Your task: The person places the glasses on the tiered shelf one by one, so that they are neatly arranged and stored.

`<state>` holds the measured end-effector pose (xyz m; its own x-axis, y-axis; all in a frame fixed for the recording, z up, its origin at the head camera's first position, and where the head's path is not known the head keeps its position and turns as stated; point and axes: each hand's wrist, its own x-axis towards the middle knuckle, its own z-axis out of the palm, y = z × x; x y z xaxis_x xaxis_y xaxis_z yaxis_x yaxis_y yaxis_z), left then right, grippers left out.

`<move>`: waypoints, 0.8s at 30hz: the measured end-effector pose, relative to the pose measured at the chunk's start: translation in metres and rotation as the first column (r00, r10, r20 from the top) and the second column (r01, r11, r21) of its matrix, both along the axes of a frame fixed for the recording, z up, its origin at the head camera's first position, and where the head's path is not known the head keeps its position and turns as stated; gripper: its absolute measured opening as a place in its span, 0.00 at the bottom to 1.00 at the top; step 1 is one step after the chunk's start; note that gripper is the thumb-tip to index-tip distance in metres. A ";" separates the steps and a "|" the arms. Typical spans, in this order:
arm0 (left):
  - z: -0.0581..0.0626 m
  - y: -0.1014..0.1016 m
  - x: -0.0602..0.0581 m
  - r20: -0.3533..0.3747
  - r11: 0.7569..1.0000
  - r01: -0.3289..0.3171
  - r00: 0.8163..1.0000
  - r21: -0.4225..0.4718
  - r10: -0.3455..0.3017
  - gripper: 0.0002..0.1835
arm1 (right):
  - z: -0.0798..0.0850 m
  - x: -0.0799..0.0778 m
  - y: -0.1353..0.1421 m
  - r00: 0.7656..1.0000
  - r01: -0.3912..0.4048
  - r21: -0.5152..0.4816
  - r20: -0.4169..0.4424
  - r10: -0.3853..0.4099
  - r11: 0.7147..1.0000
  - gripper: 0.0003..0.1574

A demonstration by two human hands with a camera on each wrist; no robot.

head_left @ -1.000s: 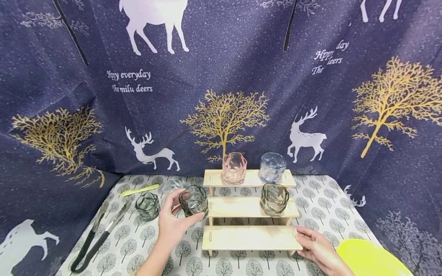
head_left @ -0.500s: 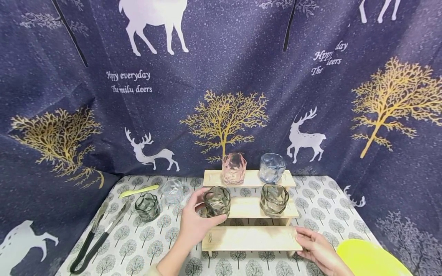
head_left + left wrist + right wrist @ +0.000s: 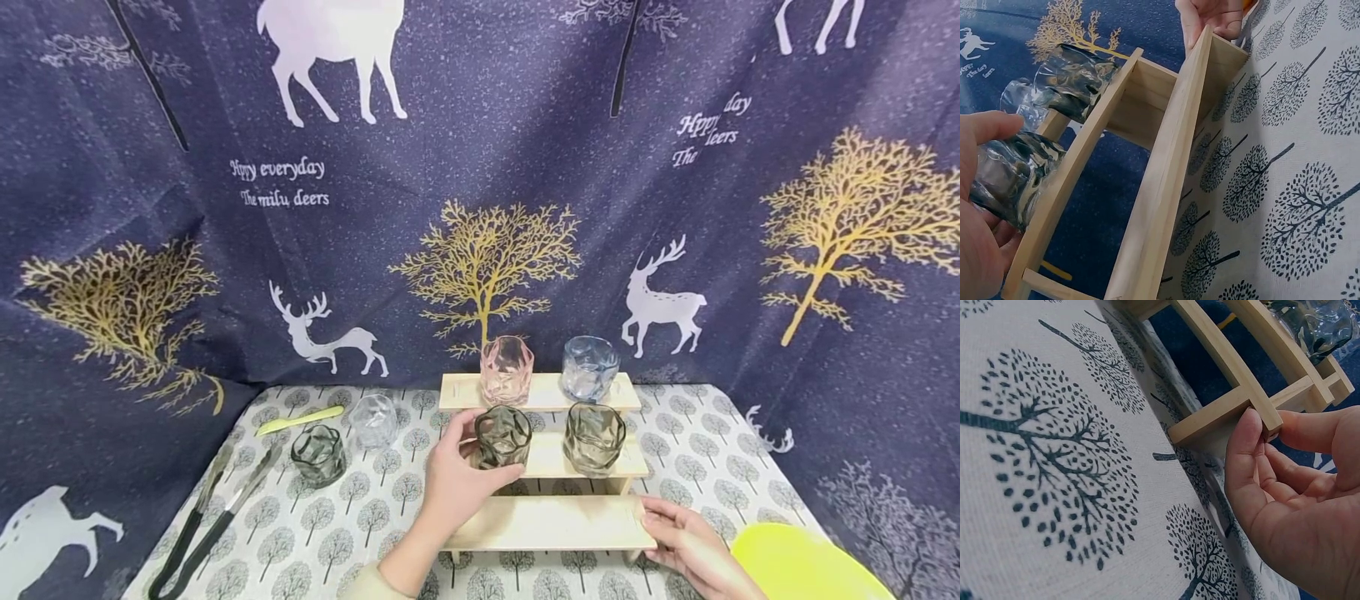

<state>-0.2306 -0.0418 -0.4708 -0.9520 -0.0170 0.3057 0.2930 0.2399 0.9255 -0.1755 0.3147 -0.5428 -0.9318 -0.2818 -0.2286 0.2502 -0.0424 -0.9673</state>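
My left hand (image 3: 457, 483) grips a dark grey drinking glass (image 3: 504, 437) around its side, at the left part of the middle tier of a wooden three-tier stand (image 3: 551, 523). In the left wrist view that glass (image 3: 1017, 178) is upright, its base right at the shelf edge. My right hand (image 3: 688, 542) pinches the right end of the lowest tier; the right wrist view shows thumb and finger on the board's corner (image 3: 1266, 419). A brownish-grey glass (image 3: 595, 439) stands to the right on the middle tier. On the top tier are a pink glass (image 3: 507, 371) and a blue glass (image 3: 591, 368).
Left of the stand, another dark grey glass (image 3: 318, 455) and a clear glass (image 3: 373, 422) stand on the tree-print cloth. Beyond them lie a yellow-green knife-shaped utensil (image 3: 300, 420) and black-handled tongs (image 3: 213, 525). A bright yellow object (image 3: 806, 562) sits at the right front.
My left hand has carried the dark grey glass rightward from beside the stand onto the left part of the middle tier. The right hand keeps its hold on the lowest tier.
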 end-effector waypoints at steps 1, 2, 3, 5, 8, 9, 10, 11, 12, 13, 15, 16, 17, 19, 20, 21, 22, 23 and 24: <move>0.000 0.001 -0.001 -0.002 1.000 -0.004 1.000 -0.007 0.004 0.48 | 0.000 0.000 0.000 1.000 0.000 0.000 0.001 0.000 1.000 0.41; -0.001 0.001 -0.001 -0.001 1.000 -0.008 1.000 -0.009 0.008 0.48 | 0.000 0.000 0.000 1.000 0.002 0.001 0.004 -0.002 1.000 0.41; -0.001 0.002 -0.002 0.000 1.000 -0.014 1.000 -0.014 0.014 0.48 | 0.000 0.000 -0.001 1.000 0.005 0.002 0.007 -0.005 1.000 0.41; -0.002 0.002 -0.003 -0.002 1.000 -0.020 1.000 -0.020 0.020 0.48 | 0.000 0.000 -0.001 1.000 0.012 0.008 0.013 -0.012 1.000 0.42; -0.003 0.002 -0.004 -0.007 1.000 -0.006 1.000 -0.012 0.006 0.49 | 0.001 0.001 -0.002 0.999 0.019 0.016 0.028 -0.020 1.000 0.41; -0.003 0.002 -0.004 -0.009 1.000 0.003 1.000 -0.011 -0.003 0.49 | 0.001 0.001 -0.002 0.999 0.021 0.016 0.032 -0.021 1.000 0.41; -0.003 0.002 -0.004 -0.013 1.000 0.012 1.000 -0.011 -0.012 0.49 | 0.001 0.001 -0.002 0.999 0.022 0.015 0.032 -0.022 1.000 0.41; -0.004 0.002 -0.004 -0.017 1.000 0.021 1.000 -0.013 -0.022 0.49 | 0.001 0.001 -0.002 0.999 0.022 0.014 0.032 -0.022 1.000 0.41; -0.004 0.001 -0.004 -0.021 0.999 0.030 0.999 -0.018 -0.031 0.49 | 0.001 0.001 -0.002 0.999 0.020 0.014 0.032 -0.021 1.000 0.41; -0.005 0.001 -0.004 -0.024 0.999 0.036 0.999 -0.026 -0.037 0.49 | 0.002 0.001 -0.002 0.999 0.019 0.014 0.032 -0.019 1.000 0.41; -0.005 0.000 -0.004 -0.030 0.998 0.040 0.999 -0.045 -0.042 0.49 | 0.001 0.002 -0.002 1.000 0.015 0.012 0.026 -0.015 1.000 0.41; -0.005 0.000 -0.004 -0.033 0.998 0.043 0.998 -0.054 -0.044 0.49 | 0.001 0.002 -0.002 1.000 0.013 0.011 0.024 -0.013 1.000 0.42; -0.005 0.000 -0.004 -0.033 0.997 0.045 0.998 -0.062 -0.047 0.49 | 0.001 0.002 -0.002 1.000 0.012 0.011 0.026 -0.012 1.000 0.42; -0.004 -0.001 -0.004 -0.033 0.996 0.048 0.998 -0.073 -0.050 0.50 | 0.001 0.002 -0.002 1.000 0.011 0.012 0.029 -0.011 1.000 0.42; -0.004 -0.001 -0.004 -0.034 0.996 0.050 0.998 -0.079 -0.053 0.50 | 0.001 0.002 -0.002 0.999 0.012 0.013 0.031 -0.013 1.000 0.42; -0.005 -0.001 -0.004 -0.037 0.995 0.052 0.998 -0.085 -0.055 0.50 | 0.000 0.002 -0.002 0.999 0.013 0.013 0.032 -0.013 1.000 0.42; -0.005 -0.001 -0.004 -0.037 0.995 0.051 0.998 -0.091 -0.055 0.51 | 0.001 0.002 -0.002 0.999 0.013 0.014 0.033 -0.014 1.000 0.41; -0.006 -0.001 -0.005 -0.037 0.994 0.050 0.998 -0.094 -0.054 0.52 | 0.001 0.002 -0.002 0.999 0.013 0.016 0.032 -0.014 1.000 0.41; -0.006 -0.001 -0.005 -0.038 0.994 0.047 0.998 -0.099 -0.050 0.52 | 0.001 0.002 -0.002 0.999 0.014 0.018 0.032 -0.015 1.000 0.41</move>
<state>-0.2352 -0.0427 -0.4773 -0.9379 0.0608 0.3416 0.3429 0.3133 0.8856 -0.1739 0.3126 -0.5422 -0.9279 -0.2639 -0.2634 0.2808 -0.0296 -0.9593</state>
